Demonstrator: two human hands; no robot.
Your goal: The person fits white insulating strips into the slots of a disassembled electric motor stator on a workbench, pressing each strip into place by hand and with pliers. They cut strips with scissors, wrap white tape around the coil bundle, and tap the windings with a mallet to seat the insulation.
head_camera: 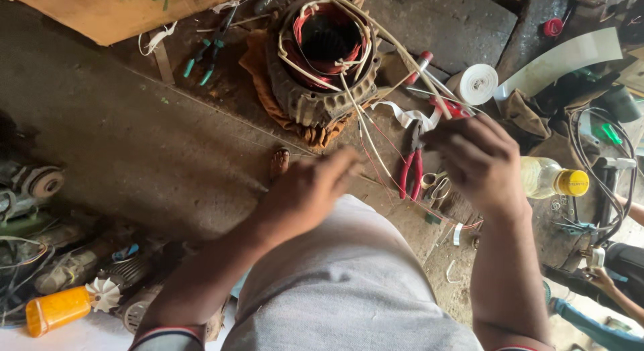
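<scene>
Wires (367, 133) from the stator (327, 56) run to our right hand (479, 163), fingers pinching them; our left hand (305, 193), loosely curled, sits just left of that grip.

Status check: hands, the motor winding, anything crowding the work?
Left hand and right hand both pinching thin wires from the motor winding. Winding sits on a cloth, wires trailing toward the person. Red pliers, tape roll close by.
</scene>
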